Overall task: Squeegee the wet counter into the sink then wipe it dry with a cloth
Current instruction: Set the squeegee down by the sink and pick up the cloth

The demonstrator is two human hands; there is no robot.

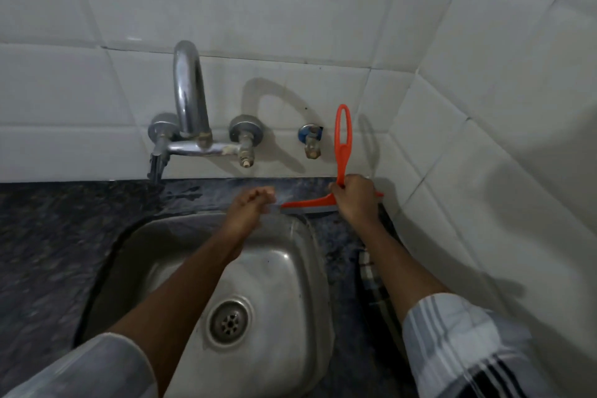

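An orange squeegee (342,139) with a looped handle stands upright on the dark speckled counter (64,236), its grey blade lying along the strip behind the steel sink (284,268). My right hand (355,200) is shut on the handle's base, close to the right wall. My left hand (250,207) reaches over the sink's back rim, fingers loosely curled, its fingertips at the blade's left end. A striped cloth (371,278) lies on the counter to the right of the sink, partly hidden under my right forearm.
A chrome mixer tap (190,113) and a small angle valve (311,140) project from the white tiled wall behind the counter. A second tiled wall (500,171) closes off the right side. The sink's drain (229,321) is in the basin's middle.
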